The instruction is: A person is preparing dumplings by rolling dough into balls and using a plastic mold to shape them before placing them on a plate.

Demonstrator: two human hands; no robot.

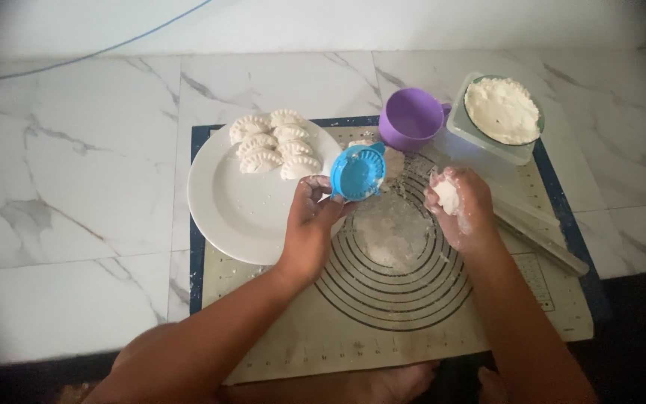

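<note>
Home kitchen floor: marble tiles (76,187), baking mat (383,329), dumplings (274,142).

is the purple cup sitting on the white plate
No, the purple cup stands on the baking mat to the right of the white plate, apart from its rim.

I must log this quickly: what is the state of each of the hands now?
Left hand: closed on the blue dumpling press.
Right hand: closed on a dough lump.
</note>
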